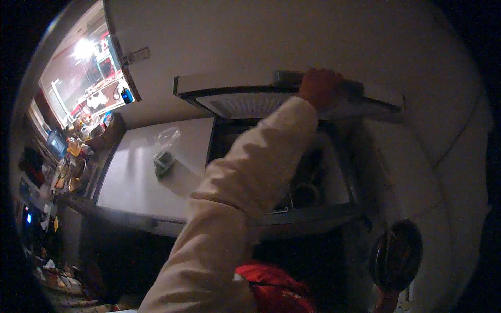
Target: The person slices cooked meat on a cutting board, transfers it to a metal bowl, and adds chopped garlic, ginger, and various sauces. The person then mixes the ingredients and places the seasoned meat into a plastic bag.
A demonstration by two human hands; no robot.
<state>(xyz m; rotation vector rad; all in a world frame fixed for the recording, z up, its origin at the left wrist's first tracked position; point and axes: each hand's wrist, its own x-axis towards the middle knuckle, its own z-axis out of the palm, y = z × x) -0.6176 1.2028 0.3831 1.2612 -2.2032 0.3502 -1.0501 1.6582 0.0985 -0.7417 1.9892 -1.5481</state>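
My left hand [321, 87], in a cream sleeve [235, 187], is raised to the front of a range hood [219, 84]. Its fingers lie over a dark grey-green strip [288, 78] that shows on both sides of the hand; dim light hides whether this is a cloth or part of the hood. Whether the fingers grip it cannot be told. Beneath the hood is a dark recessed cooking area [309, 172], partly covered by my forearm. I do not see my right hand clearly; only a reddish handle-like shape [385, 299] appears at the lower right, under a dark pan [397, 256].
On the pale countertop [129, 168] to the left stands a clear plastic bag [164, 156] with something green inside. Bottles [73, 146] and clutter crowd the far-left shelf below a bright window [88, 74]. Red fabric [274, 287] shows at the bottom. A wall [415, 144] borders the right.
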